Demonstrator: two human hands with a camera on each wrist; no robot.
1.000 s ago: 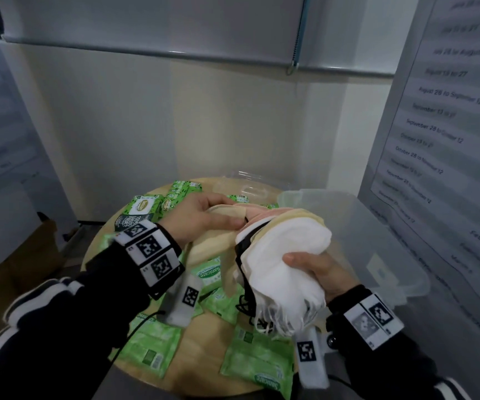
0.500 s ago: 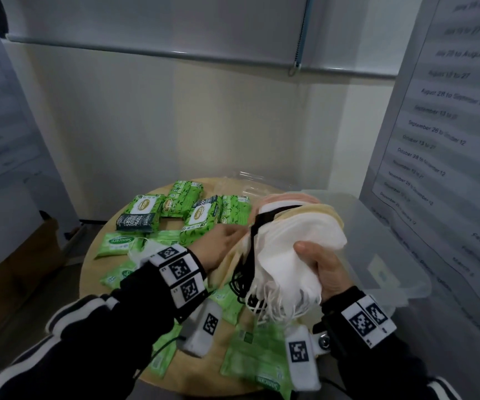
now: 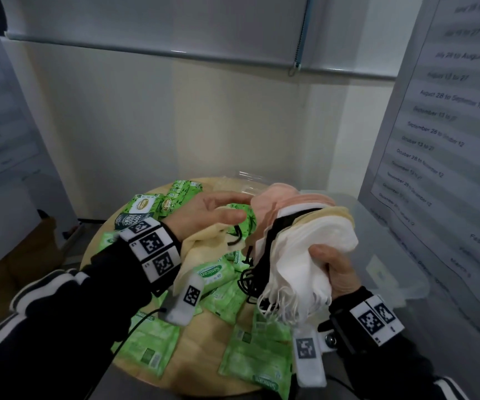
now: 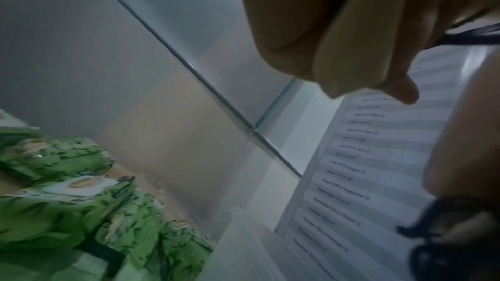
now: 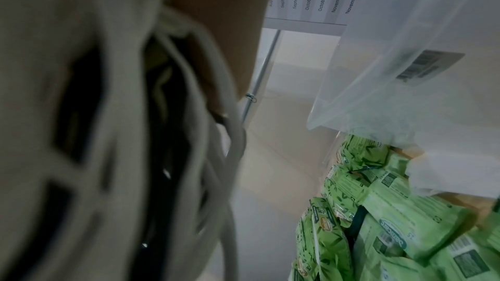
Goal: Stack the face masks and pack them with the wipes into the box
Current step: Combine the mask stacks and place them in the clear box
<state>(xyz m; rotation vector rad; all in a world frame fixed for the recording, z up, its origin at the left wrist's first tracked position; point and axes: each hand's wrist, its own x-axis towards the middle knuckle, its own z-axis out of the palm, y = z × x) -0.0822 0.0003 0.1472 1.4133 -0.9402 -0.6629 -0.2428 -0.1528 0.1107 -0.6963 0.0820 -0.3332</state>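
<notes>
My right hand (image 3: 331, 272) grips a stack of face masks (image 3: 305, 249), white in front, then black, cream and pink, held above the table's right side. The masks (image 5: 81, 136) fill the left of the right wrist view. My left hand (image 3: 215, 209) is beside the stack with straight fingers, its fingertips at the pink mask (image 3: 264, 203). A loose cream mask (image 3: 204, 246) droops under that hand and covers its palm side in the left wrist view (image 4: 311, 29). Green wipes packets (image 3: 212, 272) lie scattered over the round wooden table (image 3: 204, 342). The clear plastic box (image 3: 400, 284) stands at the right.
A clear lid (image 3: 250, 180) lies at the table's back edge. A board with printed dates (image 3: 449, 140) stands close behind the box. A blind with a pull chain (image 3: 297, 62) covers the far wall. A cardboard box (image 3: 16, 269) sits on the floor at left.
My left hand has come out from the stack's side and risen, with its fingers now straight. The cream mask has sagged loose beneath it. My right hand keeps its grip on the stack.
</notes>
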